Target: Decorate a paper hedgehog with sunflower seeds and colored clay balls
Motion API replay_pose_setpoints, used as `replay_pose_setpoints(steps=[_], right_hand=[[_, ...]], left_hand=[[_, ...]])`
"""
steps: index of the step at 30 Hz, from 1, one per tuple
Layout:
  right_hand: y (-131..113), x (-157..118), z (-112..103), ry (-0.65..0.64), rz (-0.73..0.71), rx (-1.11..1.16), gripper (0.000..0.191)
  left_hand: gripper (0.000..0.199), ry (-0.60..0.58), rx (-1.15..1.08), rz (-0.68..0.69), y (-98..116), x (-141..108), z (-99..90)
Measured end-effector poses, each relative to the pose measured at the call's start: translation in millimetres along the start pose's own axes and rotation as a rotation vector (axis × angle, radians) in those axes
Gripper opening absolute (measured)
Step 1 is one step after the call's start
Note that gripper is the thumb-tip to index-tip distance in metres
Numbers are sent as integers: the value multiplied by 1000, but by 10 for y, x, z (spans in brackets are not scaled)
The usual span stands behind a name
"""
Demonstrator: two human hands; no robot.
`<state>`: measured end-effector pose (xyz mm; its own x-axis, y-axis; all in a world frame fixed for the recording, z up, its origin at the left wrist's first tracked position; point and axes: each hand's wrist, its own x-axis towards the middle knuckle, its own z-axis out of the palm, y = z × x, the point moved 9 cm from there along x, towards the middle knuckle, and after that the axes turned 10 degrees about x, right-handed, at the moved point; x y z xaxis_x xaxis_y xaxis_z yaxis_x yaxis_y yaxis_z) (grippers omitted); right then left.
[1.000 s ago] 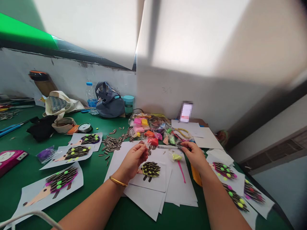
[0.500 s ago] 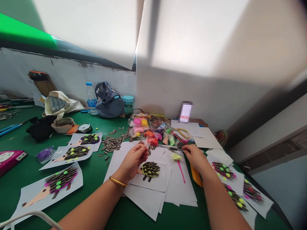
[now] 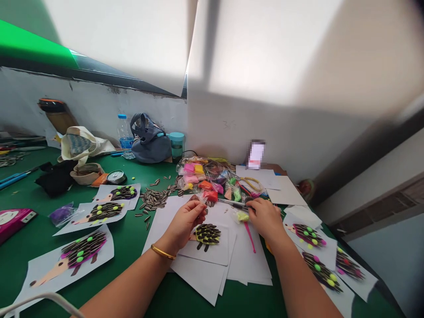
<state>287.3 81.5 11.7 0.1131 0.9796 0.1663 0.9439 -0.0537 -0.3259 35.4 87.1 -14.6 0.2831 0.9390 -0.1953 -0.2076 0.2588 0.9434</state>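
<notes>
Green desk point(image 3: 129, 243): left hand point(image 3: 186, 221) pinches clear wrap point(image 3: 202, 198) above white paper point(image 3: 255, 267); right hand point(image 3: 267, 217) is at a pen point(image 3: 236, 204), grip unclear. Wrap looks light, soft, slippery, best held by 1 edge.

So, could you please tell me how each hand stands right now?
Left hand: closed, pinching clear plastic.
Right hand: at the dark pen; whether it grips cannot be told.

Seed-covered hedgehog pictures point(image 3: 208, 234) and coloured packets point(image 3: 206, 184) mark a craft table point(image 3: 132, 240).
</notes>
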Motion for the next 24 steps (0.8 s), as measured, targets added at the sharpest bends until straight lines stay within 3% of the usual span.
replay_pose_setpoints(steps=[3, 6, 9, 14, 18, 24], right_hand=[[-166, -49, 75, -66, -123, 80, 22], [-216, -68, 136, -114, -158, 84, 22], [-302, -86, 49, -41, -196, 159, 12], [-719, -268, -88, 10, -386, 495, 14], [-926, -362, 3, -74, -394, 657, 11], [-1008, -394, 55, -86, -417, 784, 9]], left_hand=[[36, 2, 31, -4, 10, -17, 8], [37, -4, 50, -2, 20, -23, 17], [36, -12, 69, 5, 16, -17, 25], [32, -11, 146, 62, 29, -17, 54], [28, 10, 264, 152, 89, -51, 94], [25, 35, 394, 237, 96, -66, 124]])
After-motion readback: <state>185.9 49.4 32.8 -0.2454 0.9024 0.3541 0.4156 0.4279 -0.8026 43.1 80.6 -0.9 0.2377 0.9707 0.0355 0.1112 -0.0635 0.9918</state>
